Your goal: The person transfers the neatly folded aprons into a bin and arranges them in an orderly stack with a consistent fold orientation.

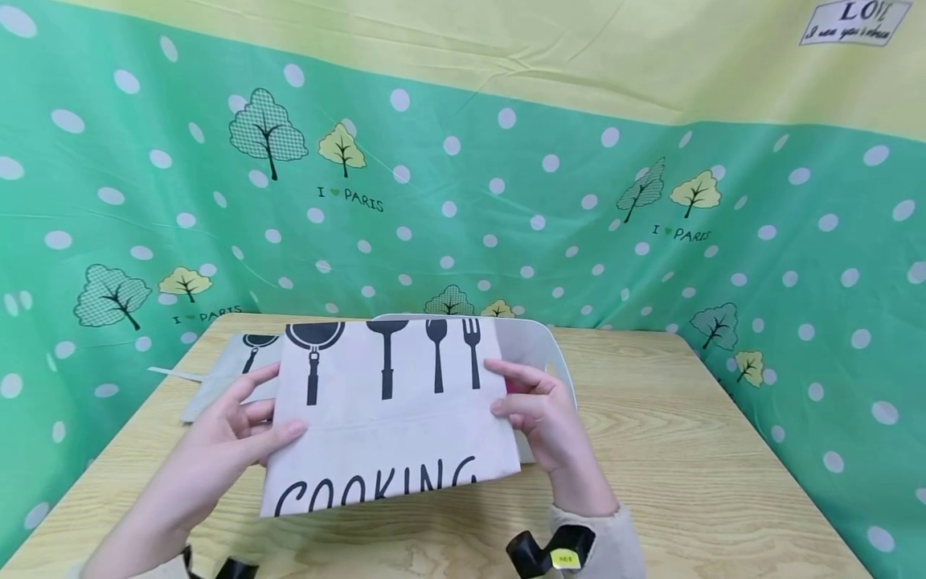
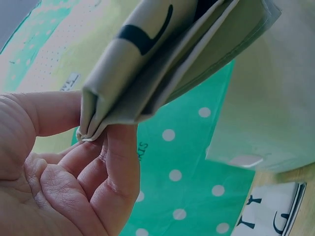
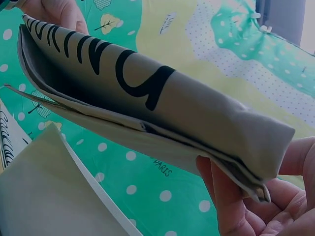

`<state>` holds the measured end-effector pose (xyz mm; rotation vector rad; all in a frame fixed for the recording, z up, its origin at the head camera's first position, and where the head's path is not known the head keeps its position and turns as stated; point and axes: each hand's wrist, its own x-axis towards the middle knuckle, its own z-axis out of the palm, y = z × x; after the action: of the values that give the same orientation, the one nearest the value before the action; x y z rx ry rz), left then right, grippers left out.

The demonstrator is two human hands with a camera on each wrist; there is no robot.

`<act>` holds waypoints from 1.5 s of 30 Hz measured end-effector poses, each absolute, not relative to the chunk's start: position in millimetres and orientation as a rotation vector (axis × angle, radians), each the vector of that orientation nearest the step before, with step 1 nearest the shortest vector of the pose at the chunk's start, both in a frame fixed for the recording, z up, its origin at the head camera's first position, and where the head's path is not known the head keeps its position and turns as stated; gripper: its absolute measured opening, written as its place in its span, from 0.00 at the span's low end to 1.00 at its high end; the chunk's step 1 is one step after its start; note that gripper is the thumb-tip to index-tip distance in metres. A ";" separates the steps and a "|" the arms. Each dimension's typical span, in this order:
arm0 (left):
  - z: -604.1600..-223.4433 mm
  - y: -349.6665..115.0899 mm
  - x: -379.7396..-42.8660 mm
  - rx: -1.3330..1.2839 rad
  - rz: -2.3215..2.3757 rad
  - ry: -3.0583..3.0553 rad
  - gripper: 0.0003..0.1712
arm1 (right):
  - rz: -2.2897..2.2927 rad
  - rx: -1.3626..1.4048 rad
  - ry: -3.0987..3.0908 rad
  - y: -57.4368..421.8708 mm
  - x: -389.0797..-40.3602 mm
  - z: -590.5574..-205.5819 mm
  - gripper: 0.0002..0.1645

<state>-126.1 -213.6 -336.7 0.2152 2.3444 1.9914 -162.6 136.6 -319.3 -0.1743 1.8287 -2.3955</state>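
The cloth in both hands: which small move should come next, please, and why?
Perhaps lower the cloth flat onto the table: the left hand and right hand hold it raised by its ends, and the right wrist view shows its layers gaping, so the table could settle them.

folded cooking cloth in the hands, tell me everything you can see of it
The folded cooking cloth looks like off-white fabric printed in black: a pan at the left, cut off by the top edge, then three utensils, the last two a spoon and fork, above the word COOKING, partly cut off by the bottom fold. A faint crease crosses it, and the wrist views show several layers. The left hand and right hand hold its opposite sides, slightly tilted, above the table.
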 end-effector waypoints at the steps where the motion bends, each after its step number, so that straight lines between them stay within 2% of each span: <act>1: -336.4 -212.6 -126.5 0.217 1.992 2.344 0.48 | -2.397 -0.170 1.833 137.3 -162.5 -318.9 0.31; 20: -328.4 -189.1 -135.1 0.151 1.970 2.374 0.45 | -2.406 -0.119 1.902 152.6 -165.4 -314.7 0.32; 34: -323.4 -179.2 -141.7 0.146 1.985 2.318 0.40 | -2.425 -0.121 1.901 160.6 -168.8 -316.4 0.32; 45: -319.1 -174.9 -148.5 0.149 1.959 2.322 0.41 | -2.406 -0.083 1.921 164.9 -172.1 -318.1 0.32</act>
<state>-148.5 -174.9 -319.1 0.1495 2.3220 1.9589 -172.1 164.9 -318.1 -0.0827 1.9213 -2.4062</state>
